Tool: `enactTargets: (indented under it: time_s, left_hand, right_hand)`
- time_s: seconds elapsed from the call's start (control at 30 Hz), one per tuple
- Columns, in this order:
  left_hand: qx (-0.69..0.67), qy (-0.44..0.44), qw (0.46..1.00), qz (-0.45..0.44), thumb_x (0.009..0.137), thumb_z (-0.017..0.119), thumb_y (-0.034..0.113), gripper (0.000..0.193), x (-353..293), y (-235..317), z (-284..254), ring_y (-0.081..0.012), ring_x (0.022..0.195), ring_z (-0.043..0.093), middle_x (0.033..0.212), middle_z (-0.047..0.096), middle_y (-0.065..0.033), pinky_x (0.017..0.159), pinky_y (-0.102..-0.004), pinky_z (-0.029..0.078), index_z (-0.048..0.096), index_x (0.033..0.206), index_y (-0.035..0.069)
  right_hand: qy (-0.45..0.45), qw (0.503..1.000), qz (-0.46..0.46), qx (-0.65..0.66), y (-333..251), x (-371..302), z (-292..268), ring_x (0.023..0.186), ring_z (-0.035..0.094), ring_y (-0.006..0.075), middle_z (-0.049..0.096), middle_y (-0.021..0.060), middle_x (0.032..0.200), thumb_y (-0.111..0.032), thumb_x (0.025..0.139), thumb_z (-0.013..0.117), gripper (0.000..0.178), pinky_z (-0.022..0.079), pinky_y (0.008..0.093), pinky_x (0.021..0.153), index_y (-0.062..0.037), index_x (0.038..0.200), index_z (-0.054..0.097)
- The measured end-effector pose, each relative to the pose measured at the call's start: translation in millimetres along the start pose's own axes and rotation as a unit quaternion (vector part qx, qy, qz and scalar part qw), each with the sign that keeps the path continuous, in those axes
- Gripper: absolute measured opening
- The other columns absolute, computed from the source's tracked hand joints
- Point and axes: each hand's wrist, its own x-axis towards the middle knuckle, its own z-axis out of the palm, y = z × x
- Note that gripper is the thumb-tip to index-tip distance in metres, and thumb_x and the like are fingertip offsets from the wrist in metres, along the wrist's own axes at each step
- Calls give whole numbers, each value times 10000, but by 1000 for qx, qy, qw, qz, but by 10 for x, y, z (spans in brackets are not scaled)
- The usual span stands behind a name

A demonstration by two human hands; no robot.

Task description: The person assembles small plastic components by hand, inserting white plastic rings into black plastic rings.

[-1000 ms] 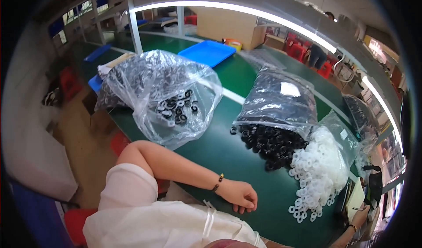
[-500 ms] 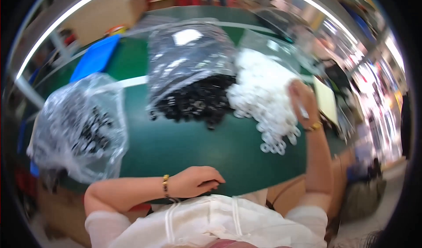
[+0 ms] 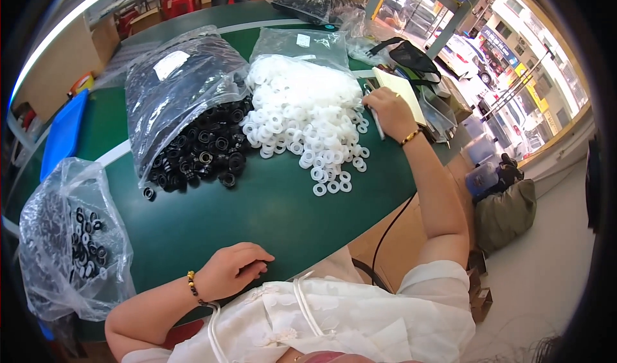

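Observation:
My right hand [image 3: 392, 112] is closed around a slim white pen [image 3: 377, 124], whose lower end sticks out below the fingers. It rests at the right edge of a big pile of white plastic rings [image 3: 302, 115], beside a cream notepad [image 3: 402, 93]. The rings spill from a clear bag [image 3: 328, 43]. Near the table's front edge lies my left hand [image 3: 234, 270], relaxed, with a gap between thumb and fingers and nothing seen in it. Left of the white rings, black ring-shaped parts [image 3: 199, 151] tumble out of a large clear bag [image 3: 170, 80].
At the table's left edge sits a clear bag [image 3: 77, 241] of black and white parts joined or mixed together. Behind it lies a blue tray [image 3: 64, 131]. A filled dark bag [image 3: 315, 6] and a black pouch [image 3: 414, 59] lie toward the back of the green table [image 3: 270, 218].
The view has swung to the right, so the piles and bags appear further left. My right hand still holds the pen beside the white rings; my left hand stays at the table's front edge.

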Motion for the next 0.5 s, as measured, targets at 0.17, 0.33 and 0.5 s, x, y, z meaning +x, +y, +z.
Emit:
enactTargets:
  time_s: [0.17, 0.33, 0.5]
  left_hand:
    - [4, 1, 1000, -8, 921, 617, -32, 171, 6, 32, -11, -186, 783, 710, 981, 653, -100, 696, -275, 593, 658, 1085, -3]
    - [5, -3, 1000, -4, 919, 617, -43, 169, 21, 20, 7, -178, 783, 711, 976, 650, -99, 692, -268, 596, 659, 1079, -7]
    - [13, -1, 1000, -7, 919, 611, -47, 173, -7, 15, 14, -173, 778, 709, 975, 647, -94, 697, -265, 598, 655, 1081, -7]
  right_hand:
    - [-101, 990, -5, -97, -14, -181, 141, 1089, 600, 202, 670, 17, 1033, -100, 859, 590, 210, 466, 351, 942, -158, 1031, 694]
    - [-44, 990, 27, -130, 63, -242, 170, 1101, 583, 176, 689, -12, 1078, -82, 883, 542, 282, 402, 351, 1010, -157, 1098, 708]
    - [5, 997, 42, -72, -41, -254, 88, 1005, 618, 208, 718, 13, 948, -56, 845, 563, 252, 471, 366, 916, -133, 1003, 744]
